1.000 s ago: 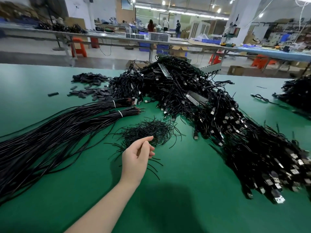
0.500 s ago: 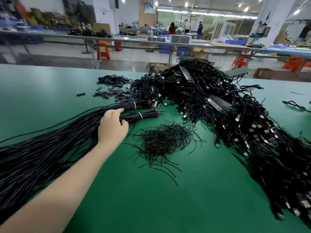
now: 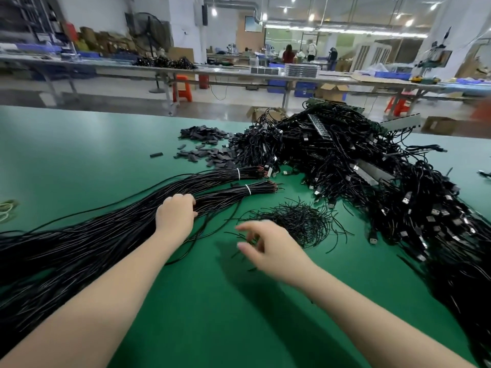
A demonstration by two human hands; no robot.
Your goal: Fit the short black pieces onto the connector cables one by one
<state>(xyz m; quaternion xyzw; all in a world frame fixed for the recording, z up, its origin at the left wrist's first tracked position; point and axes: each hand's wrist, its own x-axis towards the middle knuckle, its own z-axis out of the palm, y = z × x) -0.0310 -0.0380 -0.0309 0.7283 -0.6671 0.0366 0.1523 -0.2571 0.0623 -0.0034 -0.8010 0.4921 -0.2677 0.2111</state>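
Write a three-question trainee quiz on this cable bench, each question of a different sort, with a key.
1. True or false: the left hand rests on the cable bundle.
2. Multiple choice: the right hand is
A. over the near edge of the pile of short thin pieces
B. gripping a USB plug
C. flat on the bare mat
3. Fill in: each of the two bundle ends is bound with a white ____.

Key: 1 true; 2 A; 3 tie.
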